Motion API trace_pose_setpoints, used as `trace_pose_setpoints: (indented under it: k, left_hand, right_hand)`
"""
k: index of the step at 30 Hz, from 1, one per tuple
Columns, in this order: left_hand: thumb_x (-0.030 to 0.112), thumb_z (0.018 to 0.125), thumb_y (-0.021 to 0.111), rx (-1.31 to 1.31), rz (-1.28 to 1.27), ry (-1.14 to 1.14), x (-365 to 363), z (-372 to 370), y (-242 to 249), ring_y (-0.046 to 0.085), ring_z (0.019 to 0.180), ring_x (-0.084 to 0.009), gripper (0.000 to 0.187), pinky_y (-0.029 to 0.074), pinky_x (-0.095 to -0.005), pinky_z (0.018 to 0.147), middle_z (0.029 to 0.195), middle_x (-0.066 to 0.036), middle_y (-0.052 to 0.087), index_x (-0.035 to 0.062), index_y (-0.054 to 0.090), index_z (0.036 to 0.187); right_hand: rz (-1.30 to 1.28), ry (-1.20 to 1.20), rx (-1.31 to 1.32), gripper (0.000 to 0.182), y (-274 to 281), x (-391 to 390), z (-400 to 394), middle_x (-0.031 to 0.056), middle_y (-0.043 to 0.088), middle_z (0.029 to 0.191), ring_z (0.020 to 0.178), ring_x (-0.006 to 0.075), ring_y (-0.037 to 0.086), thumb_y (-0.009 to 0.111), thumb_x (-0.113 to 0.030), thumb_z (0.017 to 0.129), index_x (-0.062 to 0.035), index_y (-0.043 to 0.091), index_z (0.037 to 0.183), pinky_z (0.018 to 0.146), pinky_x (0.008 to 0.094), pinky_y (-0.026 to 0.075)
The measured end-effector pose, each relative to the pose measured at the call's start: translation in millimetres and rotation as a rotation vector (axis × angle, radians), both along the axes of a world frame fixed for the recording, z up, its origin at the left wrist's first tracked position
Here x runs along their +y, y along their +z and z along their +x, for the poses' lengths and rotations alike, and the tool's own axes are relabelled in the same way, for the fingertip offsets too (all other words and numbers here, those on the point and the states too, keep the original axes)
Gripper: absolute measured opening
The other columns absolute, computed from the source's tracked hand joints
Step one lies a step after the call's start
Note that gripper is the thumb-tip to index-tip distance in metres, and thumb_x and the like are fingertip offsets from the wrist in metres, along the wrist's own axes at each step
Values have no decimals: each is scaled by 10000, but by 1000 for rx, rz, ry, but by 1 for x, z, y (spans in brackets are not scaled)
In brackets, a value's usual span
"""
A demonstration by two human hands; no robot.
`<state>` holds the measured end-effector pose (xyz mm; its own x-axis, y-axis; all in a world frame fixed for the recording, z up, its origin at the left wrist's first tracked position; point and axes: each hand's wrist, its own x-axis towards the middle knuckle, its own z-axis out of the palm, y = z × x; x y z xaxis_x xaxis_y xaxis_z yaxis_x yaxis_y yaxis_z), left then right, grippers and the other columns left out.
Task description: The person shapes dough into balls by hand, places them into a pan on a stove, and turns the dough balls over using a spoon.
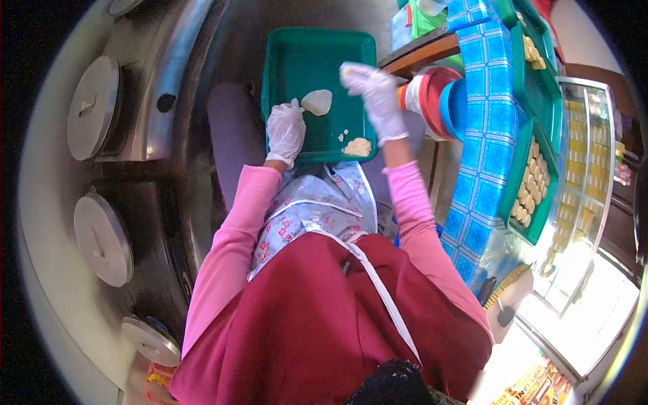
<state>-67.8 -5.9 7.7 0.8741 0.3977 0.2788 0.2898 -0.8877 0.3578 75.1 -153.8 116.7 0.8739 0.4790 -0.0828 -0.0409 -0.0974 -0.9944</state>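
Observation:
A green plastic tray (283,50) rests across my lap. My left hand (285,129), in a clear white glove, is inside its left side with fingers curled. Their tips meet the left edge of a flattened white piece of dough (317,102). My right hand (374,94), gloved too, is raised over the tray's right rim. Its fingers are pinched together, with a small pale yellowish bit (347,69) at the tips, seemingly dough. A larger cream-coloured lump of dough (358,147) lies in the tray's near right corner, with a few small crumbs (343,136) beside it.
On my right, a table with a blue checked cloth (476,162) carries green trays, one holding several rows of round dough pieces (532,179). Stacked red and blue basins (442,101) sit by its edge. To my left stand metal units with round lids (94,108). A glass cabinet (584,169) stands far right.

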Motion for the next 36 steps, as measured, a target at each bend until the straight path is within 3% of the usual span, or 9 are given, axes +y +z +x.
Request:
trace_pose_setpoints:
  k: [5,9,13,16,19,26,29,32,36]
  left_hand:
    - [214,932,576,34,-102,35,-7,12,-9,614,794,-356,182,486,-474,654,837,-164,612,52,649,891]
    - [197,869,612,15,-311,112,-11,19,-13,633,823,-388,171,501,-497,704,854,-189,644,48,684,829]
    - [200,816,625,122,-509,168,-1,29,-9,651,821,-407,177,512,-500,746,838,-216,666,37,688,789]
    - [190,816,641,47,-543,142,-3,27,0,662,796,-405,174,509,-498,724,816,-218,673,19,671,815]
    - [147,827,662,-71,-606,133,-10,22,7,657,794,-416,140,507,-466,686,807,-223,667,8,643,835]
    - [110,830,711,-241,-944,313,-12,31,-4,586,671,-156,122,477,-315,636,754,-61,650,22,627,843]
    - [96,798,747,-302,-1197,312,-5,31,-18,541,658,-93,155,456,-256,609,777,0,637,29,621,856]
    - [72,772,761,-279,-1383,373,-3,27,-7,535,660,-76,179,445,-235,607,786,-4,637,34,620,876]
    - [79,764,767,-210,-1027,277,-7,28,-1,602,696,-135,208,492,-281,655,794,-40,662,10,623,898]
  right_hand:
    - [-559,93,-726,366,-90,20,-42,155,688,1020,986,315,633,740,-183,785,-52,695,1123,857,386,503]
    - [-735,262,-844,316,-106,30,-45,159,677,1060,1034,335,607,649,-108,807,-34,652,1115,883,432,488]
    - [-497,42,-795,389,-107,24,-47,177,674,1121,1040,324,633,644,-28,788,-49,679,1175,924,386,502]
    - [-275,-158,-361,315,-111,15,-49,174,685,1099,993,330,651,605,-14,826,-41,698,1126,940,361,498]
    - [-437,-108,-202,270,-110,14,-48,201,679,1058,955,336,660,693,-194,837,-97,734,1085,826,381,520]
    - [-630,-79,-453,245,-113,30,-46,166,728,887,783,247,695,716,-232,822,-74,764,1004,687,340,536]
    - [-355,-131,-34,251,-101,34,-49,161,718,830,721,261,694,742,-219,784,-39,762,957,679,369,535]
    - [-352,-157,-50,226,-106,35,-48,149,728,825,684,222,694,725,-177,785,-17,759,940,630,348,536]
    - [-336,-149,24,226,-113,32,-44,146,730,820,681,214,695,712,-179,794,-23,761,951,608,341,529]
